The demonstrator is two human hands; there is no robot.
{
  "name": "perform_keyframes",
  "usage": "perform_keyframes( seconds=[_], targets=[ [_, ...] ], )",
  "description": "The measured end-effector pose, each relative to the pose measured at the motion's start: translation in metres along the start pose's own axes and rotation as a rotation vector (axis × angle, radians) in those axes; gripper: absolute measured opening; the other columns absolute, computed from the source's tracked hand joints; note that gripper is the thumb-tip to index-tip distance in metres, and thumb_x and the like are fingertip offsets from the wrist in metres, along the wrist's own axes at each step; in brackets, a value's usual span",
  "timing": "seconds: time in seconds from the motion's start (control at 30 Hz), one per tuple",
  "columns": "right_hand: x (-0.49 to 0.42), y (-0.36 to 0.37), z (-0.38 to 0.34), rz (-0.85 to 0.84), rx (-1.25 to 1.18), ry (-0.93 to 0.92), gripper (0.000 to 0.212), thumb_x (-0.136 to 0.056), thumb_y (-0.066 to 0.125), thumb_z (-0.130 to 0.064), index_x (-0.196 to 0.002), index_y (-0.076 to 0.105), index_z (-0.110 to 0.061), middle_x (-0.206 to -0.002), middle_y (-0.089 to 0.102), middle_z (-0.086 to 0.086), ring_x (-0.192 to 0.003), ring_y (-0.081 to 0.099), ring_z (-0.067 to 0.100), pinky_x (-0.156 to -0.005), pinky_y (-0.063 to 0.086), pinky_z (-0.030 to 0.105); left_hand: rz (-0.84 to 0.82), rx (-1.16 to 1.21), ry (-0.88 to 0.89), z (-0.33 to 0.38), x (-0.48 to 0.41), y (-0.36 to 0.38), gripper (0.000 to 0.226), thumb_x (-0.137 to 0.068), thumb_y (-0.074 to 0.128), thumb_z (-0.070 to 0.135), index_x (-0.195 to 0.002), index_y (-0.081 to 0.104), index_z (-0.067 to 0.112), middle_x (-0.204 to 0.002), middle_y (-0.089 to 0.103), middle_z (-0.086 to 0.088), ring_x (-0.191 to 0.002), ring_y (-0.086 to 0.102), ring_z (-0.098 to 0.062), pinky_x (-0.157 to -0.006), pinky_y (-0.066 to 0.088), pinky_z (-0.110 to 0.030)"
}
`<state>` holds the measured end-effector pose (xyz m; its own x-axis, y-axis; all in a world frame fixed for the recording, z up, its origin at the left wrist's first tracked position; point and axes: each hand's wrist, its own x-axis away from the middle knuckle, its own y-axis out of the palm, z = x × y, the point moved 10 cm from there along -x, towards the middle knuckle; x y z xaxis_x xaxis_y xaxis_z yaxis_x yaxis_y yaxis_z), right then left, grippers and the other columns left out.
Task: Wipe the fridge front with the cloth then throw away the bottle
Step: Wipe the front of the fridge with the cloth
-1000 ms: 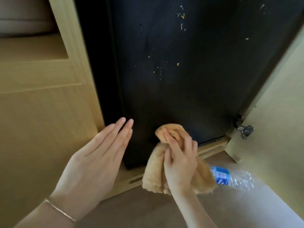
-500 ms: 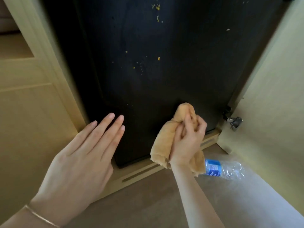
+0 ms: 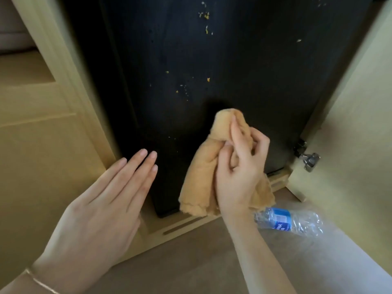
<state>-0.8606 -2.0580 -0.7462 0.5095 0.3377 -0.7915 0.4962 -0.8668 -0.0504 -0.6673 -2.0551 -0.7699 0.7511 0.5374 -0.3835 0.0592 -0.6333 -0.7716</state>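
The black fridge front [image 3: 244,66] fills the upper middle, flecked with small yellow crumbs above the cloth. My right hand [image 3: 239,166] grips a bunched tan cloth [image 3: 197,185] and presses its top end against the lower part of the fridge front. My left hand [image 3: 106,206] is flat with fingers straight and holds nothing; its fingertips reach the fridge's lower left edge. An empty clear plastic bottle [image 3: 297,222] with a blue label lies on its side on the floor, just right of my right wrist.
A light wooden cabinet frame [image 3: 70,85] surrounds the fridge, with a slotted plinth [image 3: 182,227] below it. The open cabinet door [image 3: 356,132] stands at the right, with a metal hinge [image 3: 307,159]. Grey-brown floor [image 3: 191,268] lies below.
My right hand has slid the cloth up and to the right across the lower fridge front. The left hand has stayed flat by the lower left edge.
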Motion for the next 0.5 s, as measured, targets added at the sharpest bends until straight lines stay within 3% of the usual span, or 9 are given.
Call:
perform_keyframes(
  seconds=[0.1,0.17,0.27,0.33,0.43,0.5],
  targets=[
    [0.019,0.024,-0.057,-0.100,0.067,-0.272,0.035,-0.093,0.050,-0.010,-0.123,0.058,-0.027,-0.111,0.054,0.008,-0.097,0.052,0.021,-0.085,0.044,0.024,0.005,-0.015,-0.020,-0.003,0.008,-0.002,0.057,-0.099,0.015,0.017,-0.147,0.018,-0.014,-0.158,0.017,-0.029,-0.148,0.015,-0.038,-0.122,0.006,-0.048],
    [0.031,0.036,-0.064,-0.101,0.144,-0.303,0.033,-0.097,0.047,-0.015,-0.121,0.060,-0.033,-0.112,0.050,0.001,-0.091,0.049,0.020,-0.080,0.038,0.018,0.008,-0.026,-0.053,-0.005,0.010,-0.002,0.056,-0.099,0.014,0.016,-0.146,0.020,-0.014,-0.158,0.018,-0.029,-0.148,0.016,-0.037,-0.122,0.007,-0.047],
    [0.041,0.044,-0.051,-0.099,0.253,-0.321,0.038,-0.095,0.050,-0.014,-0.124,0.056,-0.039,-0.113,0.045,-0.002,-0.086,0.047,0.021,-0.070,0.038,0.018,0.027,-0.041,-0.058,-0.003,0.009,-0.006,0.059,-0.095,0.022,0.015,-0.146,0.022,-0.014,-0.158,0.019,-0.029,-0.148,0.017,-0.036,-0.122,0.007,-0.047],
    [0.057,0.045,-0.028,-0.229,0.367,-0.338,0.047,-0.090,0.055,-0.013,-0.127,0.048,-0.041,-0.114,0.044,0.000,-0.088,0.049,0.024,-0.063,0.043,0.022,0.023,-0.032,-0.060,-0.002,0.007,-0.007,0.060,-0.093,0.024,0.015,-0.146,0.024,-0.013,-0.157,0.020,-0.028,-0.148,0.018,-0.037,-0.121,0.009,-0.048],
    [0.096,0.038,0.034,-0.568,0.499,-0.230,0.058,-0.074,0.073,-0.015,-0.123,0.052,-0.039,-0.114,0.045,0.002,-0.092,0.054,0.025,-0.057,0.052,0.028,0.027,-0.022,-0.072,-0.002,0.003,-0.010,0.061,-0.091,0.027,0.015,-0.145,0.028,-0.012,-0.156,0.024,-0.027,-0.147,0.020,-0.038,-0.119,0.013,-0.049],
    [0.111,0.015,0.075,-0.632,0.533,-0.065,0.062,-0.064,0.083,-0.011,-0.117,0.062,-0.036,-0.109,0.053,0.002,-0.089,0.058,0.023,-0.058,0.054,0.027,0.024,-0.015,-0.065,-0.001,-0.001,-0.010,0.062,-0.090,0.028,0.017,-0.144,0.029,-0.012,-0.156,0.025,-0.028,-0.147,0.019,-0.039,-0.120,0.011,-0.049]
  ],
)
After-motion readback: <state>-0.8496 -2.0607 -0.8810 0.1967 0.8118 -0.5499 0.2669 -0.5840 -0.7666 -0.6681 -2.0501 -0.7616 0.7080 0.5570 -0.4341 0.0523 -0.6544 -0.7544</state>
